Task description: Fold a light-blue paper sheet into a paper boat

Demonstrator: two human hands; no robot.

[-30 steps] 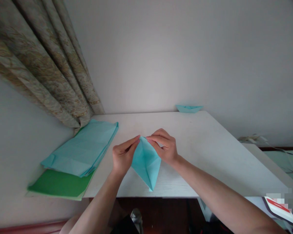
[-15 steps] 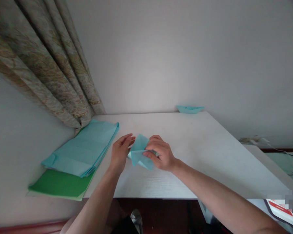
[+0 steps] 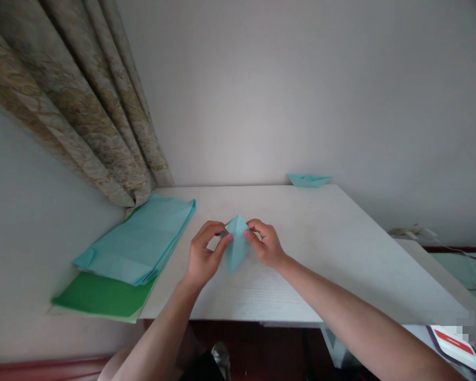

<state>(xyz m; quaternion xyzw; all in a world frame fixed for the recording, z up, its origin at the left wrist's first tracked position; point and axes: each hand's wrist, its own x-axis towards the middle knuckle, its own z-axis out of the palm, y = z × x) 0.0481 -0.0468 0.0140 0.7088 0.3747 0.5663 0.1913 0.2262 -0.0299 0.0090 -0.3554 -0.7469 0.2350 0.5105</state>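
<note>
Between my two hands is a folded piece of light-blue paper (image 3: pixel 237 244), held above the white table, with a point at the top and a narrow tip hanging down. My left hand (image 3: pixel 207 252) pinches its left edge between thumb and fingers. On the opposite edge, my right hand (image 3: pixel 265 242) grips the paper the same way. The lower tip is slightly blurred. A finished-looking light-blue paper boat (image 3: pixel 309 181) sits at the table's far edge against the wall.
On the left of the white table (image 3: pixel 297 275) lies a stack of light-blue paper sheets (image 3: pixel 138 241) over green paper (image 3: pixel 103 297). A patterned curtain (image 3: pixel 103 116) hangs at the back left. White cables (image 3: pixel 416 233) lie beyond the right edge. A device with a red-and-white screen (image 3: pixel 456 341) is at lower right.
My left hand has closed on the paper's left edge, where before its fingers were spread beside it. The paper has turned from a spread, open shape into a narrow upright diamond.
</note>
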